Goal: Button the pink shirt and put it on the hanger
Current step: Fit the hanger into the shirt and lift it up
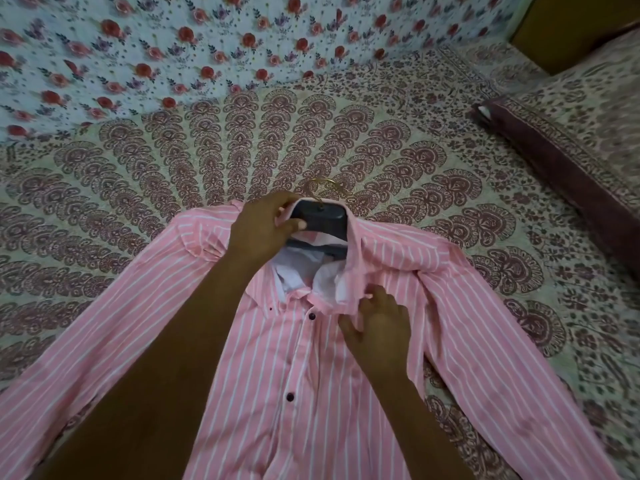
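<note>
The pink shirt [284, 375] with white stripes lies front-up on the bed, sleeves spread to both sides, its dark buttons done up along the placket. A dark hanger [323, 221] sits inside the collar opening, its gold hook [320, 183] poking out beyond the collar. My left hand [265, 230] grips the collar's left edge together with the hanger, thumb on the hanger's dark body. My right hand [375, 327] rests flat with spread fingers on the shirt's chest, just below the right collar point.
The bed is covered by a cream sheet [207, 150] with maroon paisley print. A floral sheet [173, 46] lies along the far side. A matching pillow [571, 161] sits at the right, with a wooden headboard [571, 32] behind it.
</note>
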The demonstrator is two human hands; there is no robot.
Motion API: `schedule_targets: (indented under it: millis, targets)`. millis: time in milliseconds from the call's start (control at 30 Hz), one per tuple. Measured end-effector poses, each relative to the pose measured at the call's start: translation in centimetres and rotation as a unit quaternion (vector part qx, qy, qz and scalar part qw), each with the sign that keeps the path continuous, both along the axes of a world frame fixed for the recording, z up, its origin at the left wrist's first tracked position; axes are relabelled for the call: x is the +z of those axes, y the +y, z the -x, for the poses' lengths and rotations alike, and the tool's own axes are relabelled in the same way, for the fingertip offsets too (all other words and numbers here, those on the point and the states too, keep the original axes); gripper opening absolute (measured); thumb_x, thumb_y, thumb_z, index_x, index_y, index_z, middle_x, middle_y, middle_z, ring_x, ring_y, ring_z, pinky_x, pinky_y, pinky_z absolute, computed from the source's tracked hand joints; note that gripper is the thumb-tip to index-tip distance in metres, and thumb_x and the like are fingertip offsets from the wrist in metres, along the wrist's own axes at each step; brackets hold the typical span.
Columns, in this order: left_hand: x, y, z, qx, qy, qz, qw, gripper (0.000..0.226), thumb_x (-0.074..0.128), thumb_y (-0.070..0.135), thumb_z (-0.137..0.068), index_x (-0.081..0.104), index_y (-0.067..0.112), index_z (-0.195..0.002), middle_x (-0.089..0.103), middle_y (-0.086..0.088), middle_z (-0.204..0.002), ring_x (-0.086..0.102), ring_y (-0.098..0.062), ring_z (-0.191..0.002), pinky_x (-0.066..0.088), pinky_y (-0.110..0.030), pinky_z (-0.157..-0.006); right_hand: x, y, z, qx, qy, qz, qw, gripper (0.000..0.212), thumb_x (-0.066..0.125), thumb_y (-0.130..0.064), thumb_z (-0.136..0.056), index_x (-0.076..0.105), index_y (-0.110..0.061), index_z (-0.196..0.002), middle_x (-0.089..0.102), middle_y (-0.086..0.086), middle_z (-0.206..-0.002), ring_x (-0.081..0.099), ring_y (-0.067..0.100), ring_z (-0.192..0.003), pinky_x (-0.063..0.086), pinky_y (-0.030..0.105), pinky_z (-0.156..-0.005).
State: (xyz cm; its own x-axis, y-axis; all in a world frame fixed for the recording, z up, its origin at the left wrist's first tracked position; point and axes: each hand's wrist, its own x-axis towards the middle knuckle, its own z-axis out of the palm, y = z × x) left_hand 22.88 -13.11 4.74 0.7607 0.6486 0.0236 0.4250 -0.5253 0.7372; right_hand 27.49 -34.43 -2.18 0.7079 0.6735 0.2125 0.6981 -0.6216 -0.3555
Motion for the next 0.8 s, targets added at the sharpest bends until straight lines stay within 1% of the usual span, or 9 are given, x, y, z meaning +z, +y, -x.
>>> schedule_targets:
  millis: [67, 200, 300, 367, 467, 567, 667, 733, 800]
  targets:
    - [-0.3, 0.4, 0.0, -0.025, 0.032, -0.016, 0.999, 0.041, 0.070, 0.026, -0.070, 0.061, 0.015, -0.108, 0.067, -0.010, -0.105, 0.060, -0.029, -0.098, 0.047, -0.040, -0.084, 0.8, -0.1, -0.6, -0.028, 0.017, -0.074, 0.997, 0.029, 0.047, -0.034, -0.072, 0.059, -0.009, -0.067, 0.062, 0.009, -0.079, 0.057, 0.029, -0.064, 0.042, 0.033, -0.058]
    - [-0.8, 0.0, 0.4, -0.077, 0.110, -0.043, 0.990, 0.055, 0.063, 0.036, -0.065, 0.057, 0.017, -0.116, 0.068, -0.014, -0.103, 0.062, -0.032, -0.095, 0.049, -0.036, -0.078, 3.4, 1.0, -2.1, -0.077, 0.042, -0.214, 0.973, 0.021, 0.042, -0.022, -0.072, 0.059, -0.010, -0.067, 0.059, 0.007, -0.073, 0.052, 0.027, -0.065, 0.035, 0.032, -0.061]
    - [0.5, -0.6, 0.6, -0.079, 0.095, -0.037, 0.992, 0.060, 0.056, 0.046, -0.064, 0.056, 0.021, -0.119, 0.068, -0.010, -0.106, 0.061, -0.028, -0.098, 0.048, -0.037, -0.079, 5.3, 1.3, -2.9, -0.122, 0.053, -0.283, 0.950, 0.021, 0.037, -0.018, -0.070, 0.055, -0.009, -0.064, 0.058, 0.006, -0.067, 0.048, 0.024, -0.062, 0.030, 0.032, -0.059]
    - [3.1, -0.8, 0.7, -0.086, 0.067, -0.042, 0.993, 0.057, 0.057, 0.049, -0.066, 0.057, 0.021, -0.116, 0.068, -0.005, -0.105, 0.060, -0.023, -0.096, 0.047, -0.035, -0.077, 6.9, 1.1, -3.5, -0.141, 0.049, -0.303, 0.941, 0.022, 0.036, -0.018, -0.071, 0.055, -0.008, -0.072, 0.058, 0.009, -0.073, 0.047, 0.021, -0.068, 0.033, 0.032, -0.062]
    - [8.0, -0.4, 1.3, -0.115, 0.028, -0.039, 0.992, 0.051, 0.060, 0.044, -0.069, 0.058, 0.020, -0.114, 0.066, -0.002, -0.105, 0.059, -0.020, -0.096, 0.046, -0.034, -0.079, 9.4, 0.7, -4.2, -0.138, 0.080, -0.321, 0.934, 0.032, 0.038, -0.025, -0.079, 0.055, -0.007, -0.099, 0.057, 0.011, -0.096, 0.052, 0.025, -0.090, 0.041, 0.039, -0.077]
    - [13.6, -0.1, 2.9, -0.130, 0.006, -0.030, 0.991, 0.046, 0.064, 0.040, -0.070, 0.059, 0.022, -0.111, 0.066, 0.003, -0.102, 0.060, -0.016, -0.095, 0.046, -0.030, -0.078, 13.6, 0.6, -4.2, -0.081, 0.140, -0.329, 0.930, 0.050, 0.038, -0.039, -0.085, 0.048, -0.009, -0.124, 0.054, 0.009, -0.121, 0.049, 0.024, -0.113, 0.041, 0.051, -0.096]
    - [19.4, -1.3, 5.0, -0.123, -0.025, 0.007, 0.992, 0.038, 0.067, 0.038, -0.069, 0.057, 0.034, -0.106, 0.065, 0.015, -0.099, 0.059, 0.006, -0.089, 0.045, -0.014, -0.074, 19.0, 0.4, -3.4, 0.047, 0.119, -0.289, 0.949, 0.058, 0.040, -0.043, -0.086, 0.042, -0.011, -0.134, 0.048, 0.002, -0.134, 0.044, 0.021, -0.124, 0.036, 0.045, -0.104]
    - [23.3, -2.5, 6.5, -0.115, -0.046, 0.018, 0.992, 0.036, 0.068, 0.036, -0.069, 0.057, 0.036, -0.104, 0.064, 0.016, -0.099, 0.058, 0.012, -0.088, 0.043, -0.006, -0.072, 22.6, -0.1, -2.8, 0.114, 0.069, -0.247, 0.960, 0.058, 0.041, -0.042, -0.085, 0.043, -0.008, -0.132, 0.050, 0.001, -0.131, 0.044, 0.017, -0.119, 0.033, 0.036, -0.101]
    - [26.9, -3.5, 8.0, -0.111, -0.063, 0.015, 0.992, 0.040, 0.068, 0.036, -0.070, 0.059, 0.032, -0.108, 0.064, 0.012, -0.103, 0.058, 0.010, -0.090, 0.043, -0.007, -0.076, 26.3, -0.6, -2.6, 0.144, 0.019, -0.217, 0.965, 0.057, 0.039, -0.041, -0.084, 0.046, -0.008, -0.130, 0.060, 0.007, -0.113, 0.048, 0.018, -0.103, 0.032, 0.031, -0.089]
